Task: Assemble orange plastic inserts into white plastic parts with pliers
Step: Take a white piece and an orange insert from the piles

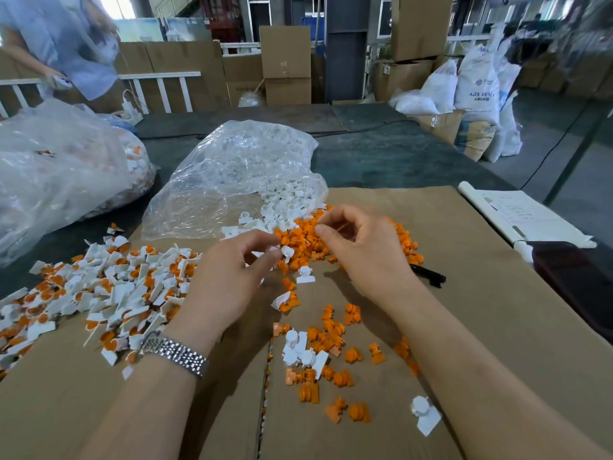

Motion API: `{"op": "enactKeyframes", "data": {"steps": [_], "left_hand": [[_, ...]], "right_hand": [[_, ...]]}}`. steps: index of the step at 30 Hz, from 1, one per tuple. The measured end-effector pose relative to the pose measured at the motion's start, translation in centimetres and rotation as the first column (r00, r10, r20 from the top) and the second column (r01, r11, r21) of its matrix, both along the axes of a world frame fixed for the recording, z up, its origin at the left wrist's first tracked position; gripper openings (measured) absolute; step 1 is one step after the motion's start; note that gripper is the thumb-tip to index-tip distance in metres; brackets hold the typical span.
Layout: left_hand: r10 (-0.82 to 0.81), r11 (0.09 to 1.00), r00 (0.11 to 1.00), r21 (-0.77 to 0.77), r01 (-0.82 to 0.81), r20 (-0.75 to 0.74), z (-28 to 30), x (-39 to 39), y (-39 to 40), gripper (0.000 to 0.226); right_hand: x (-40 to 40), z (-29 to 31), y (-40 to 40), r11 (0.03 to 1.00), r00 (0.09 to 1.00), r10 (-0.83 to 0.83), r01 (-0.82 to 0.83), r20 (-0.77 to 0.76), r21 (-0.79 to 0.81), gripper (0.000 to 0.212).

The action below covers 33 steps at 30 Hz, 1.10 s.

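Nearest the viewer, loose orange inserts [335, 340] and a few white parts [300, 348] lie scattered on the cardboard sheet [464, 327]; one white part [425, 415] sits alone at the near right. At mid-distance the left hand [229, 277], a metal watch [174, 355] on its wrist, pinches a white part [286, 251] between thumb and fingertips; the right hand [361, 247], fingers curled, pinches something small and orange, seemingly an insert, though blur hides its shape; the two hands are near each other above the heap of orange inserts [305, 242]. To the left lies a pile of joined pieces [109, 287], white with orange seated; a dark tool, probably the pliers [428, 277], rests untouched just beside the right wrist. Beyond, a clear bag [232, 174] spills white parts onto the sheet; a second bag [59, 174] stands further left; papers [527, 214] lie at the right. The step in hand appears to be mating insert to part; the next move calls for aligning the insert with the white part's round socket, then pressing it home, perhaps with the pliers.
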<state>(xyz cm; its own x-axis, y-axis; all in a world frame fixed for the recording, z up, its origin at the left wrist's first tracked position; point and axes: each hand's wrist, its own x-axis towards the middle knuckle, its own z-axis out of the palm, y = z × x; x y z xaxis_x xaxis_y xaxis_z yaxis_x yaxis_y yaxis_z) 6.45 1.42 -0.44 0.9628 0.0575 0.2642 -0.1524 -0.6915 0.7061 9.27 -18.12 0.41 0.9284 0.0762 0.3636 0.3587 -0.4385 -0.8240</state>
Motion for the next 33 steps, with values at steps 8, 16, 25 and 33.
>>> {"op": "enactKeyframes", "data": {"steps": [8,16,25,33], "left_hand": [[-0.346,0.509,0.912,-0.861,-0.016,-0.222,0.5,-0.1,-1.0,0.025],[-0.38,0.49,0.907,-0.871,0.033,-0.179,0.3,0.0,-0.9,0.026],[-0.442,0.493,0.887,-0.862,0.115,-0.135,0.8,-0.4,-0.9,0.035],[-0.3,0.859,0.954,-0.443,0.257,-0.027,0.5,-1.2,-1.2,0.028]], "right_hand": [[-0.9,0.4,0.5,0.963,0.976,0.217,-0.211,-0.019,0.17,0.003],[-1.3,0.3,1.0,0.976,0.977,0.211,-0.213,0.039,0.045,0.001],[-1.3,0.5,0.9,0.997,0.997,0.075,-0.075,-0.024,0.004,0.006],[-1.3,1.1,0.2,0.988,0.978,0.146,-0.151,-0.148,-0.026,0.009]]}}
